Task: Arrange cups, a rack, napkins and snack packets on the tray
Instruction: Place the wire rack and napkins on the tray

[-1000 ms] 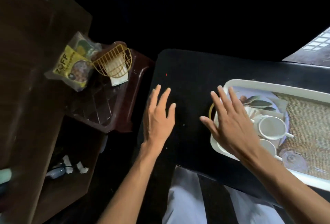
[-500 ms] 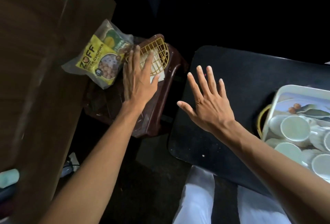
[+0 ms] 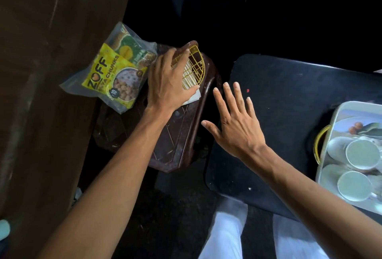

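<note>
Curling over the yellow wire rack [image 3: 193,66], the left hand [image 3: 167,81] is gripping it, with the fingers bending across its upper edge and the thumb pressing near the lower corner of the white napkins [image 3: 191,85] standing inside the wires. That rack is sitting on the far end of a brown plastic stool [image 3: 177,134], and the snack packets [image 3: 115,72], bundled in a clear bag, are lying just beside it, touching the hand's outer edge. Over the gap between the stool and the black table [image 3: 289,97], the right hand [image 3: 237,128] is hovering palm down, fingers straight and spread wide, holding nothing. On the table's right side, the white tray [image 3: 339,112] is carrying two pale cups [image 3: 361,153], well apart from both hands.
</note>
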The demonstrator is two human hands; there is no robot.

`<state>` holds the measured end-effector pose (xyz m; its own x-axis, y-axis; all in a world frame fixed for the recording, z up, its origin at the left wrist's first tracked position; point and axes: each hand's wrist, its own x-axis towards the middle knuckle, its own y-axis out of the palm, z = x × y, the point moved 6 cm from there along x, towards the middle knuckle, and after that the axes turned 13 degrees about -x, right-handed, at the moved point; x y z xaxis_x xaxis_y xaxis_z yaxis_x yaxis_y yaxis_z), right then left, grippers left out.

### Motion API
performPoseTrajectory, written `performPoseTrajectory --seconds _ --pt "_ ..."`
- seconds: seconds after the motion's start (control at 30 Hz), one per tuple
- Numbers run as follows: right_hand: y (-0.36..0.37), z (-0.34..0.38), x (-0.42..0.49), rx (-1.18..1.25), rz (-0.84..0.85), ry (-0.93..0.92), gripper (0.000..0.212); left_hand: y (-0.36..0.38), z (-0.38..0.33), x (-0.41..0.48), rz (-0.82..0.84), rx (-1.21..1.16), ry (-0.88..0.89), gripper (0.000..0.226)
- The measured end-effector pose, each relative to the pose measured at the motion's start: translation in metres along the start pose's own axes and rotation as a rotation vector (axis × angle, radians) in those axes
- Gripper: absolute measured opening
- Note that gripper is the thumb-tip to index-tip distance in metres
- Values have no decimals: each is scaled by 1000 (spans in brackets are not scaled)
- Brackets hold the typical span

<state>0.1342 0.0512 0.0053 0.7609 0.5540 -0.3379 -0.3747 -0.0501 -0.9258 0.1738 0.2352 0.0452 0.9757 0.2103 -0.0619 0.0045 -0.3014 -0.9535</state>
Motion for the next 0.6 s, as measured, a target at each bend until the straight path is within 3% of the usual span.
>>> performPoseTrajectory --seconds 0.2,0.3,0.47,0.6 --pt "-15 -3 -4 38 -60 15 81 -22 -4 -10 -85 -33 -11 91" --pt "-32 -13 -15 189 -123 45 78 -42 -13 -28 -200 -151 -36 86" --pt "-56 -50 -49 848 -217 193 66 -48 -51 -73 -279 -616 -148 78" --pt "-66 -81 -87 1097 -155 220 48 -10 -107 -108 -156 -1093 -262 74"
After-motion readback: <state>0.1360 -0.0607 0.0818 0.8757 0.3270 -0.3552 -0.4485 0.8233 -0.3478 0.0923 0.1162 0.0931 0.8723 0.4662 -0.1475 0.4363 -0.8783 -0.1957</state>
